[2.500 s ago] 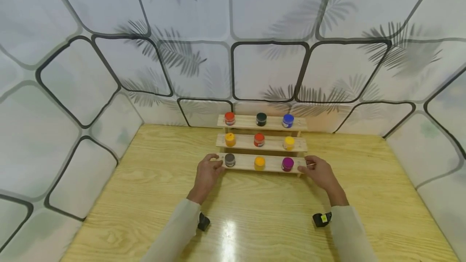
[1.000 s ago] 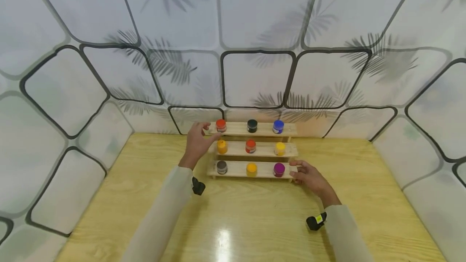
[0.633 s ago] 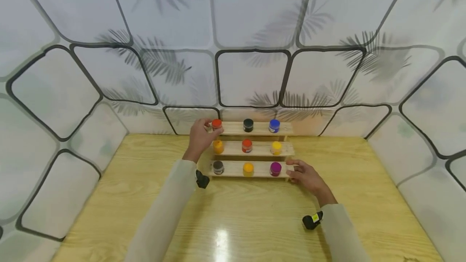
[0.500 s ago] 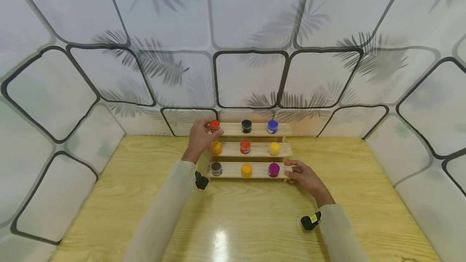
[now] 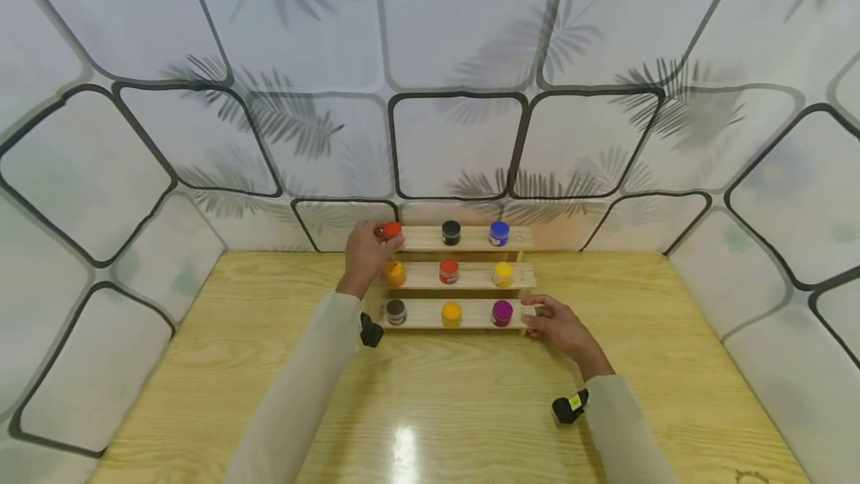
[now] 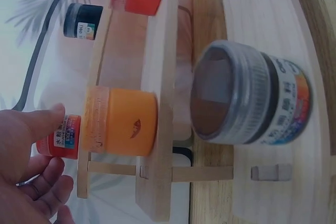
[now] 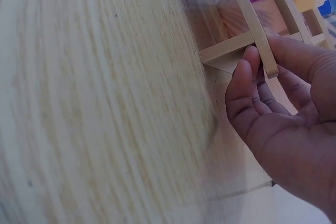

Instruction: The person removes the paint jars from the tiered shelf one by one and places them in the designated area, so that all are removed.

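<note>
A three-tier wooden rack (image 5: 425, 314) stands at the back of the table, bearing small paint jars. My left hand (image 5: 366, 251) is at the top tier's left end, pinching a red paint jar (image 6: 67, 139) between thumb and fingers. In the right wrist view, my right hand (image 7: 286, 108) grips the right end of the bottom tier, thumb on one face of the board and fingers on the other. Closest to that hand is a purple jar (image 5: 502, 313). Below the left hand are an orange jar (image 6: 126, 121) and a grey-lidded jar (image 6: 236, 95).
Black (image 5: 451, 232) and blue (image 5: 499, 233) jars share the top tier. A second red jar (image 5: 449, 270) and a yellow one (image 5: 503, 273) stand on the middle tier, an amber jar (image 5: 452, 314) on the bottom. Patterned fabric walls (image 5: 457, 148) rise behind the wooden table (image 5: 470, 409).
My left hand has left the bottom tier's left end, risen to the top tier and taken hold of the red jar. The right hand stays at the bottom tier's right end.
</note>
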A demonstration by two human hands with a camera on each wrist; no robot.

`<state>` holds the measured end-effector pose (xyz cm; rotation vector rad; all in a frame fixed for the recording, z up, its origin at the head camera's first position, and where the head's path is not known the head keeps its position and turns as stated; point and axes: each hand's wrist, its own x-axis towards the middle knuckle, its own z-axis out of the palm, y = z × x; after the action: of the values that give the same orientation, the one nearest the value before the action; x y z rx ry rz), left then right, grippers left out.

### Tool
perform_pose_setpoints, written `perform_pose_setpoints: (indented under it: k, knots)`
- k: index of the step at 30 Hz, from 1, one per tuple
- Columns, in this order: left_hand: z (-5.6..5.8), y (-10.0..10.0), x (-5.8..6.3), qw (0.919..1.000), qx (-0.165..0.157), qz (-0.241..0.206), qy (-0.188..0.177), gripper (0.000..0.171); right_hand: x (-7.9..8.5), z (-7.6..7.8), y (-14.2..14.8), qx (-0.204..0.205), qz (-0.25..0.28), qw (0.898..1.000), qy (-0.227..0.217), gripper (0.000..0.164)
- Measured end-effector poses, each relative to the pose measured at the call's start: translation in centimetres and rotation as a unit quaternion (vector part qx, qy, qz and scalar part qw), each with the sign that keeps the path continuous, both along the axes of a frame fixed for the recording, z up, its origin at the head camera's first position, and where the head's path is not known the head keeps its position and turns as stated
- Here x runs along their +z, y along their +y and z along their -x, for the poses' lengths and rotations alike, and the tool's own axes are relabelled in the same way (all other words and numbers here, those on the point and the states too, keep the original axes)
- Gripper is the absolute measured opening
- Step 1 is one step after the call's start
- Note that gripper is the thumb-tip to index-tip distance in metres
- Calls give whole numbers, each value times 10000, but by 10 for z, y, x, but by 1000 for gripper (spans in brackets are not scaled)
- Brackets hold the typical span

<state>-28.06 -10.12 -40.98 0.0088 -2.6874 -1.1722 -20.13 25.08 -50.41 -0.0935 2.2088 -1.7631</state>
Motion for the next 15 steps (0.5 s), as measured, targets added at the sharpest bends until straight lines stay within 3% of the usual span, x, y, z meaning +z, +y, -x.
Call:
perform_pose_setpoints:
  k: [15]
  knots:
    - [0,-1,-2,9985,-55,419,356,39,1,0,0,45,-24,10000,49,47]
